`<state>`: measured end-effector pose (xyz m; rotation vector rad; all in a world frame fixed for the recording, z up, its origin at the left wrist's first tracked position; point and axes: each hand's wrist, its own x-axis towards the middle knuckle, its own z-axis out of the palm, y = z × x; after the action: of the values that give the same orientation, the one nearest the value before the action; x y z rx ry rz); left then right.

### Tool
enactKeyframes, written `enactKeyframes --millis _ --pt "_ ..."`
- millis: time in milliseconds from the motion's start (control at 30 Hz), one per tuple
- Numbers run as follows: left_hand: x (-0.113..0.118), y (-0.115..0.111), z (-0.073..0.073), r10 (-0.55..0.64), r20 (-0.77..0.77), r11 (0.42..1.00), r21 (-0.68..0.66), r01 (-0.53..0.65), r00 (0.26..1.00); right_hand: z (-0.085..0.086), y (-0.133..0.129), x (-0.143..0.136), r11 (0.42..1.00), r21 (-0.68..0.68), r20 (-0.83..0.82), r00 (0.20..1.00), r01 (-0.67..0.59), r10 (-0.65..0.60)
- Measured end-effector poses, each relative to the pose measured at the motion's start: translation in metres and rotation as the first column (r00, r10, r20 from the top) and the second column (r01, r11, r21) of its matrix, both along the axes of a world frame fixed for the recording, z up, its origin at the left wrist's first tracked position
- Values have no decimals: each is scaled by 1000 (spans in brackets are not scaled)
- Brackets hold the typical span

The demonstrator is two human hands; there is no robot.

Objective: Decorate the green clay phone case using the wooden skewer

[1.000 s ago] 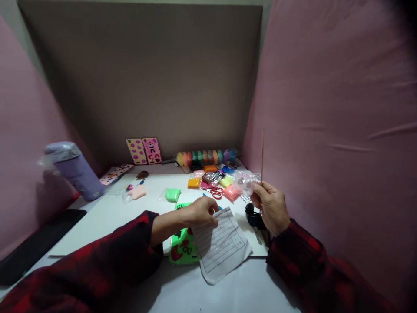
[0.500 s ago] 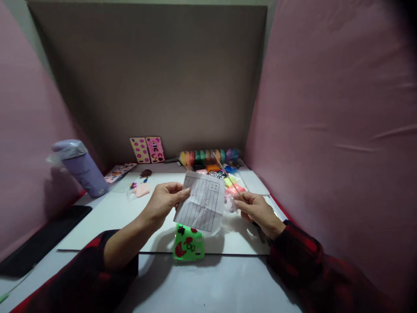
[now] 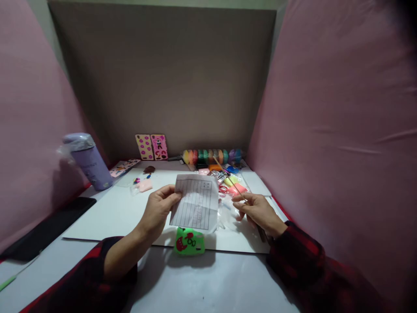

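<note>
My left hand (image 3: 161,211) pinches the left edge of a creased, ruled paper sheet (image 3: 194,204), which is held up over the white board (image 3: 107,213). Between the fingers of my right hand (image 3: 259,213) is a thin wooden stick (image 3: 230,177) that slants up and to the left. A bright green phone case (image 3: 190,242) with red and dark shapes lies at the board's front edge, partly hidden behind the sheet. Beside my right hand is crumpled clear plastic (image 3: 228,215). Red-handled scissors (image 3: 223,190) and a coral-pink packet (image 3: 236,189) are just beyond it.
A row of coloured clay tubs (image 3: 211,156) stands at the back. Two decorated phone cases (image 3: 151,147) lean against the back wall. On the left are a purple tumbler (image 3: 91,165), a dark flat pad (image 3: 48,228) and a pale pink packet (image 3: 145,185). Pink cloth walls rise on both sides.
My left hand has moved the sheet slightly left and turned it more upright. My right hand still has the stick, its fingers a little looser. The camera view has shifted slightly.
</note>
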<state>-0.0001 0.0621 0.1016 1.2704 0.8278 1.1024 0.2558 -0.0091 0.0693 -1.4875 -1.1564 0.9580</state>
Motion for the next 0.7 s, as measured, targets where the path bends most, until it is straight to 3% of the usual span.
enactKeyframes --millis 100,200,367,500,700 --pt "-1 0 3 82 69 997 7 -82 994 -1 0 1 998 31 -8 999 50 -50" --pt "2 -4 1 42 78 999 -13 -41 996 2 -3 0 990 109 -41 996 88 -84" --pt "10 -15 -15 -101 66 995 24 99 993 9 -14 -13 958 269 -121 984 -96 133" --pt "16 -26 -23 -162 51 987 25 160 986 11 -19 -28 933 273 -173 942 -234 287" --pt "19 -37 -21 -185 -12 982 38 185 983 4 -20 -33 951 235 -206 946 -199 249"
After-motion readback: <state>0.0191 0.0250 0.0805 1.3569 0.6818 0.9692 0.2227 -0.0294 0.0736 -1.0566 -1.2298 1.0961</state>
